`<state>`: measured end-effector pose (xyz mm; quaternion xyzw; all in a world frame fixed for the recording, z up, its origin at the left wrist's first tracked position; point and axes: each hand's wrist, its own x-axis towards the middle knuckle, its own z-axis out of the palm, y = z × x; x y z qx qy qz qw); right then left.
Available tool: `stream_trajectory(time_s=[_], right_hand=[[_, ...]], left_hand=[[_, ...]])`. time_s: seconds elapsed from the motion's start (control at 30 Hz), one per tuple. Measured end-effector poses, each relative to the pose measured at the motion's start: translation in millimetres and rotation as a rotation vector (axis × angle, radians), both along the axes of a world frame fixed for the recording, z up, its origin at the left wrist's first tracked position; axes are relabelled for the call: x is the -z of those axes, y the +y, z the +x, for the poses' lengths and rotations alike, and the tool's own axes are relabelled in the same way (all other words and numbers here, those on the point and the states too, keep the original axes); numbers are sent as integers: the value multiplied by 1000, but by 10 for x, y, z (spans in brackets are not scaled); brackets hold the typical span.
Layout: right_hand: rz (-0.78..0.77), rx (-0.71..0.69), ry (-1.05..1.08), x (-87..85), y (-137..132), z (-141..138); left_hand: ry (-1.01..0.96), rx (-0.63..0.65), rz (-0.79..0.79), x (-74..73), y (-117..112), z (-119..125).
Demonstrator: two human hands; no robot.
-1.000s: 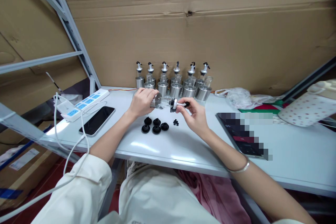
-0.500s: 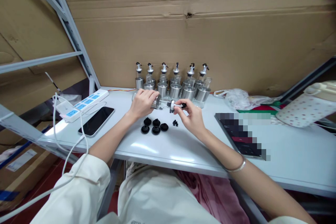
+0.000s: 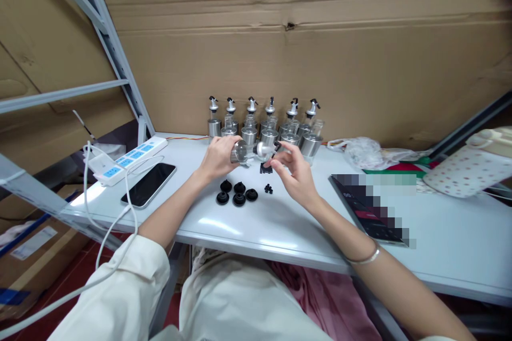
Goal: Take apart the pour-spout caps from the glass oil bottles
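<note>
My left hand (image 3: 218, 158) is wrapped round a steel-and-glass oil bottle (image 3: 240, 152), tipped on its side with the neck to the right. A silver pourer spout (image 3: 262, 149) with a black lever sits at the bottle's mouth. Thumb and fingers of my right hand (image 3: 295, 173) are curled about the lever end of this spout; their exact contact is hard to see. Below lie several black rubber caps (image 3: 239, 199) and a small cluster of tiny black parts (image 3: 268, 189). Flat black pieces (image 3: 266, 168) rest under the spout.
Behind my hands stand a back row of bottles with spouts (image 3: 214, 122) and a front row without (image 3: 311, 144). A phone (image 3: 149, 185) and power strip (image 3: 134, 160) with white cables are at left. At right are a tablet (image 3: 366, 213), plastic bag (image 3: 366, 152) and dotted container (image 3: 466, 168).
The bottle has turned so its end faces me more, and the spout has risen slightly. My right hand has shifted from the spout's collar area towards its lever, its fingers wider apart.
</note>
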<state>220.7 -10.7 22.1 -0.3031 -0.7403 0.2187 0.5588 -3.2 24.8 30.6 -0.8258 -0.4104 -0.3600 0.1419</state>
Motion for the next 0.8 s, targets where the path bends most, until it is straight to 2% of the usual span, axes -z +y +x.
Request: stream_trajectory(time_s=[0.17,0.3,0.37,0.63,0.8], right_hand=[[8,11,137,1,50,57],[17,27,160,-9,54,69],[15,29,147,-8,50,63],[11,25,138,-2,61,63],[4,18,139,8,77,70]], left_hand=[[-205,-129,9,76,165,-145],[-590,-176,-60,150,341,-311],[-701,-163,-73,200,436,-393],[-779,-113,-160,511,807,-693],[-794,-68,-217,640,916,-778]])
